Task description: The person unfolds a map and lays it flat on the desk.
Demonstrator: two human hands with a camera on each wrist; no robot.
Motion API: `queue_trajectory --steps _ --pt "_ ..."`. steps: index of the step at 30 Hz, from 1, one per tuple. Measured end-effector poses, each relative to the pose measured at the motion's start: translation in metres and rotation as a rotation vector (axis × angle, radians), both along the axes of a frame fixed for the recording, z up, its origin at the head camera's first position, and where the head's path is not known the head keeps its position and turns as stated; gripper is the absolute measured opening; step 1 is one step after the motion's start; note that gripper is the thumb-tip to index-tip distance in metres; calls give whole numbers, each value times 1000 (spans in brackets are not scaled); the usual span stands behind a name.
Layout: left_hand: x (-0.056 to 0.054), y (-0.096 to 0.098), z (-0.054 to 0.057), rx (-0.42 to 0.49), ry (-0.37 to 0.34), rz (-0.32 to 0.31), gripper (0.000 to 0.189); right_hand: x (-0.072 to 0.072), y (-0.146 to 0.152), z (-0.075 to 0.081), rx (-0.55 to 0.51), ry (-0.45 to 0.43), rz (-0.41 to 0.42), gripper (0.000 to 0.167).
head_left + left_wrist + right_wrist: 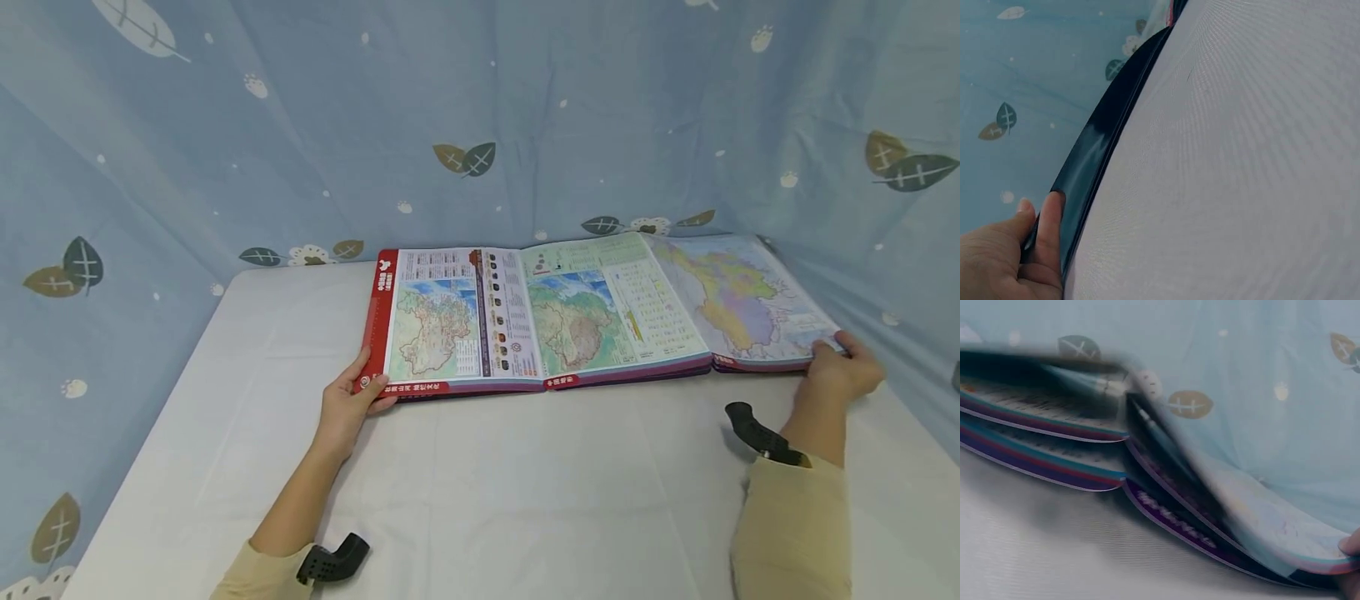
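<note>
A fold-out map set point(592, 308) with several stacked sheets lies spread across the far part of the table, its panels printed with coloured maps. Its left end carries a red strip point(381, 317). My left hand point(348, 404) pinches the lower left corner, thumb on top and fingers beneath. At the opposite end, my right hand point(843, 371) grips the lower right corner of the last panel. In the right wrist view the stacked sheets point(1047, 431) fan apart and bend at a fold. The left wrist view shows the dark glossy edge of the map set point(1088, 162) by my left hand point(1007, 256).
A white cloth covers the table point(540, 492). Close behind the maps hangs a blue curtain point(360, 108) with a leaf pattern, which also runs along both sides. Black wrist devices sit on the left forearm point(292, 508) and the right forearm point(813, 433).
</note>
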State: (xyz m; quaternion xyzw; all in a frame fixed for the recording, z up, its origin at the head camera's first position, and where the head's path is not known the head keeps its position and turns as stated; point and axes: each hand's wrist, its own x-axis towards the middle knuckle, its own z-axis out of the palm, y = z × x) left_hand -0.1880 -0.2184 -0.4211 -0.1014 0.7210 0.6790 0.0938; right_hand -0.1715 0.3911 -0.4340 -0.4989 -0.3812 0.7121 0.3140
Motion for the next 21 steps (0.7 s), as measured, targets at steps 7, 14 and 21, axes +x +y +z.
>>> queue_trajectory --steps 7,14,21 --pt "4 -3 -7 41 35 -103 80 -5 9 11 55 -56 55 53" --pt "9 -4 -10 -43 82 -79 82 -6 11 13 106 -86 121 55" --pt "15 -5 -8 -427 229 -49 82 -7 9 14 145 -119 135 52"
